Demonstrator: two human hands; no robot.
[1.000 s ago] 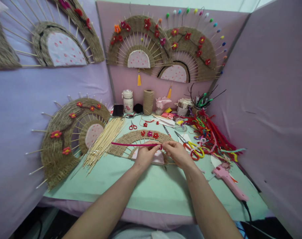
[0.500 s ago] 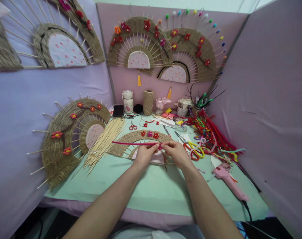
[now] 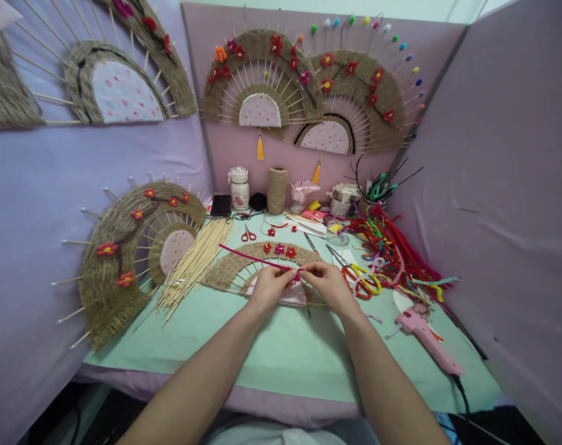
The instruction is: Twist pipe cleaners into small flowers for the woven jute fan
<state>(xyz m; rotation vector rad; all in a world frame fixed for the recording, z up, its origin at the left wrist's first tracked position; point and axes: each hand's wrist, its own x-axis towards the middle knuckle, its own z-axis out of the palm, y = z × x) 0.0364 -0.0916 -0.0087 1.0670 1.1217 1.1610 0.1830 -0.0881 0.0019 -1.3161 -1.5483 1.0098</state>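
A magenta pipe cleaner (image 3: 251,256) is pinched between my two hands, its long straight end slanting up to the left. My left hand (image 3: 270,287) grips it with thumb and forefinger. Close beside, the fingertips of my right hand (image 3: 325,282) close on its bent end, where a small curled magenta part shows. Beneath both hands lies a twine-woven fan (image 3: 234,267) with red and magenta flowers on its arc and a pale dotted centre, partly hidden by my hands.
Yellow-handled scissors (image 3: 371,284) and a pink glue gun (image 3: 429,343) lie to the right, below a heap of pipe cleaners (image 3: 392,247). Bamboo sticks (image 3: 195,266) and a finished fan (image 3: 109,278) are at left. A twine spool (image 3: 277,190) stands behind; small red scissors (image 3: 248,233) lie nearer.
The pipe cleaner's free left end has tilted upward and swung slightly right, from nearly level to slanting. Both hands stay nearly in place, still pinching it.
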